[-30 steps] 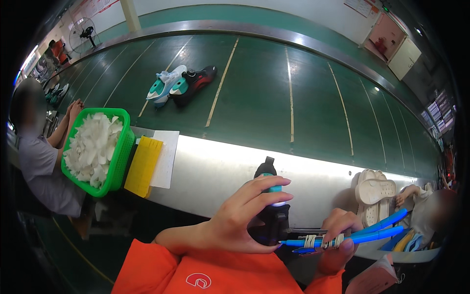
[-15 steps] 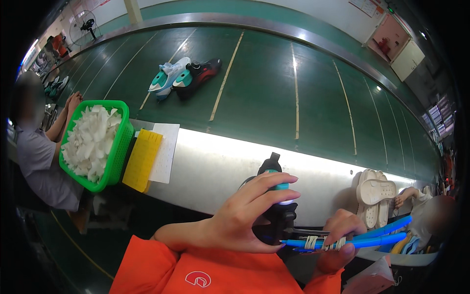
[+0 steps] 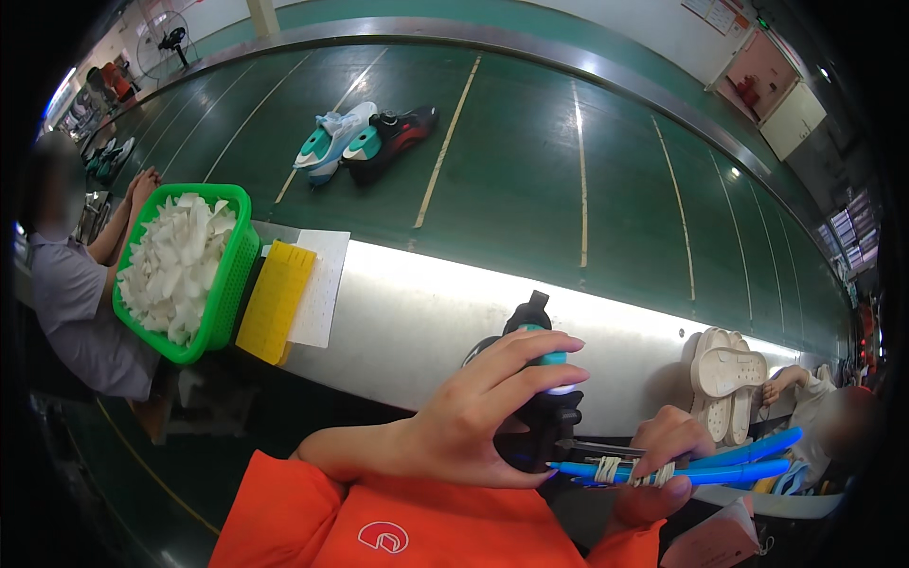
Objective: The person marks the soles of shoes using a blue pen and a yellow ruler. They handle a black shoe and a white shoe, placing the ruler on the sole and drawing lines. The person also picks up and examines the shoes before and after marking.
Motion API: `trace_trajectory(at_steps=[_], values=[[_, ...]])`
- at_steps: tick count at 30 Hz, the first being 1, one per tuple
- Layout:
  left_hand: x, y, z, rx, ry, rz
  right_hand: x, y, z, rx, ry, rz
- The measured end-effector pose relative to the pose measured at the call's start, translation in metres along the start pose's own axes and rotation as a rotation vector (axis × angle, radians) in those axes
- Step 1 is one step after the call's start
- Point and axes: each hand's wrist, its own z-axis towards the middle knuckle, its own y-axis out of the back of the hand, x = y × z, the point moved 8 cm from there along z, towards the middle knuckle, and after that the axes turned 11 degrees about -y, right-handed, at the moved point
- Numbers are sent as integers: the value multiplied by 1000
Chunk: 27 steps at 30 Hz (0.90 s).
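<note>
My left hand [image 3: 473, 402] is wrapped round a black shoe [image 3: 551, 415] with a teal and white shoe last [image 3: 551, 359] inside it. The shoe stands over the near edge of the metal bench, its lower part hidden by my fingers. In my right hand [image 3: 668, 450] is a bundle of blue pens [image 3: 739, 467], wound with pale rubber bands [image 3: 606, 470]. A thin dark metal tool [image 3: 606, 449] lies along the bundle, its kind unclear. The bundle's pointed end meets the shoe's side by my left thumb; I cannot tell whether it touches.
A green basket [image 3: 243, 275] of white scraps stands left, beside a yellow board [image 3: 275, 303] and white paper [image 3: 325, 298]. Two shoes with lasts [image 3: 336, 142] lie on the green belt [image 3: 511, 161]. Cream soles [image 3: 727, 369] are stacked right. Co-workers sit on both sides.
The whole view has shifted slightly, with the basket and shoes appearing a little higher. Both hands keep the same grip, with hardly any movement.
</note>
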Motion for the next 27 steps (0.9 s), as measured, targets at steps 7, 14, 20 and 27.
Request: trace_trajectory(at_steps=[7, 14, 20, 27], values=[[0, 1, 3, -9, 9, 10, 24, -35, 35, 559, -70, -148], [1, 1, 7, -22, 18, 3, 34, -35, 33, 601, -111, -447], [4, 1, 9, -30, 14, 2, 37, -33, 33, 560, -77, -548], [5, -3, 14, -35, 18, 4, 40, -17, 28, 676, 20, -264]])
